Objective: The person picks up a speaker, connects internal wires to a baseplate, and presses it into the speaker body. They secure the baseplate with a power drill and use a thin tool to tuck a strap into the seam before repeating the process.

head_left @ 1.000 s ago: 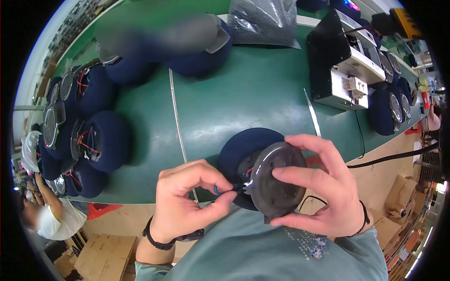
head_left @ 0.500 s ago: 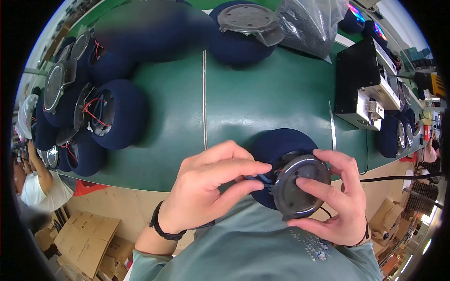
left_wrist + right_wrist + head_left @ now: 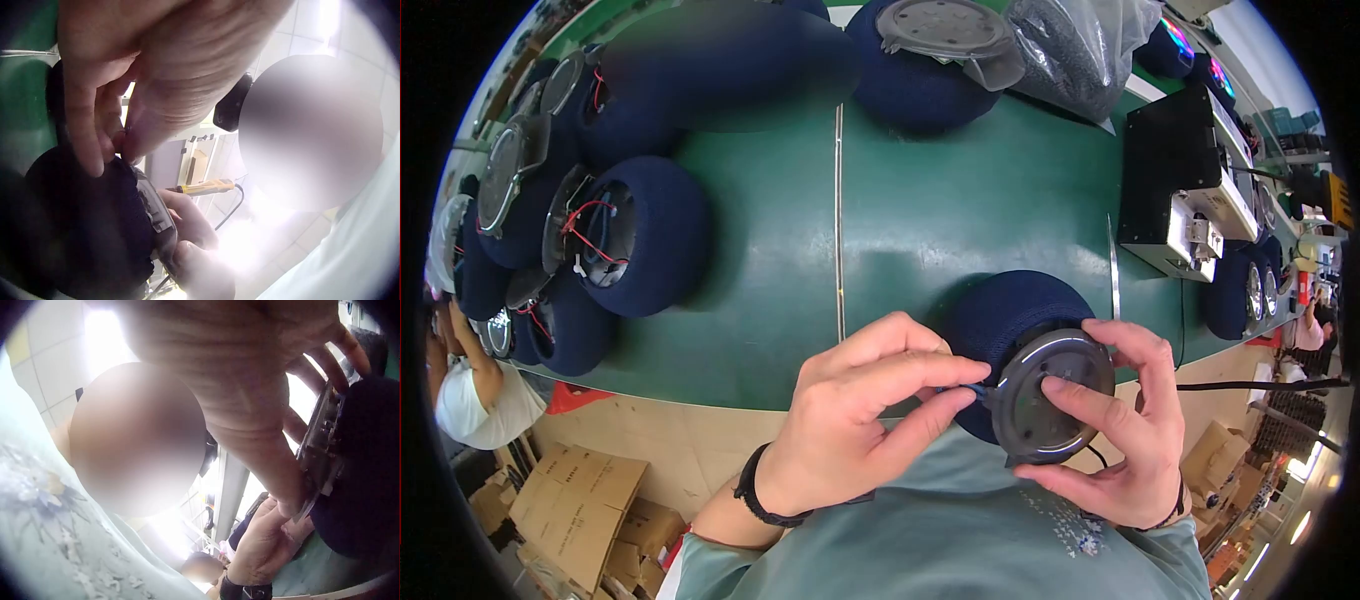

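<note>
In the head view a navy fabric-covered round body (image 3: 1012, 302) sits at the table's front edge, a dark translucent round cover (image 3: 1040, 425) tilted against its near side. My right hand (image 3: 1135, 430) grips the cover by its rim, one finger lying across its face. Beside the cover's left edge, my left hand (image 3: 870, 410) pinches a thin blue cable (image 3: 966, 387) between thumb and fingertips. In the left wrist view the left hand (image 3: 150, 81) is over the dark body (image 3: 94, 225); the right wrist view shows the right hand (image 3: 250, 394) on the cover (image 3: 319, 444).
Several navy bodies with red wires (image 3: 662, 235) stand at the left. Another, bearing a cover (image 3: 945, 28), is at the back beside a plastic bag of dark material (image 3: 1070, 60). A black and white machine (image 3: 1170, 180) stands at the right, with a black cable (image 3: 1260, 385) near the edge.
In the head view, both hands, the cover and the navy body appear further right, as the view itself has shifted. The left fingers have moved close against the cover's left edge with the cable.
</note>
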Demonstrator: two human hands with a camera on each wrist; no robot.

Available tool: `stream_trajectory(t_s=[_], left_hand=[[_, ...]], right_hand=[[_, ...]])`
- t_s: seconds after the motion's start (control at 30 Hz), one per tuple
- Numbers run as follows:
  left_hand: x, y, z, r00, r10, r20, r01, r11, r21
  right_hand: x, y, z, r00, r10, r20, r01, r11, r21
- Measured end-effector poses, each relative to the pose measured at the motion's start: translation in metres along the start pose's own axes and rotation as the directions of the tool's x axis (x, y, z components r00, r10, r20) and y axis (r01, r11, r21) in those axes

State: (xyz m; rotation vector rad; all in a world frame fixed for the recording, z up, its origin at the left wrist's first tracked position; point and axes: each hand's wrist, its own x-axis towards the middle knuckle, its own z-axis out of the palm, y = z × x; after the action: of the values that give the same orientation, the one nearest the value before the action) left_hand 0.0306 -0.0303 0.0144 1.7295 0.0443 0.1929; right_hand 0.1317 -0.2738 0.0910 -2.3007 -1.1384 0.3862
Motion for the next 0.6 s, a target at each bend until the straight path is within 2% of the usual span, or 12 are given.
stream_trajectory(t_s=[0.27, 0.37, 0.53, 0.6], left_hand=[[-0.004, 0.0, -0.001, 1.0, -0.022, 0.021, 0.021, 0.999, 0.025], [-0.008, -0.007, 0.002, 0.998, 0.058, -0.005, -0.057, 0.996, 0.068], [-0.011, -0.009, 0.01, 0.998, 0.006, -0.065, -0.009, 0.999, -0.044], [-0.007, -0.009, 0.009, 0.997, 0.045, -0.068, -0.046, 0.999, -0.016]], right_hand=[[0.011, -0.001, -0.006, 0.998, 0.004, 0.069, -0.002, 1.0, -0.029], [0.014, -0.002, -0.009, 0.995, 0.019, 0.096, -0.016, 0.999, -0.031], [0.015, -0.003, -0.01, 0.995, 0.016, 0.102, -0.013, 0.999, -0.038], [0.016, -0.003, -0.01, 0.994, 0.014, 0.107, -0.01, 0.999, -0.041]])
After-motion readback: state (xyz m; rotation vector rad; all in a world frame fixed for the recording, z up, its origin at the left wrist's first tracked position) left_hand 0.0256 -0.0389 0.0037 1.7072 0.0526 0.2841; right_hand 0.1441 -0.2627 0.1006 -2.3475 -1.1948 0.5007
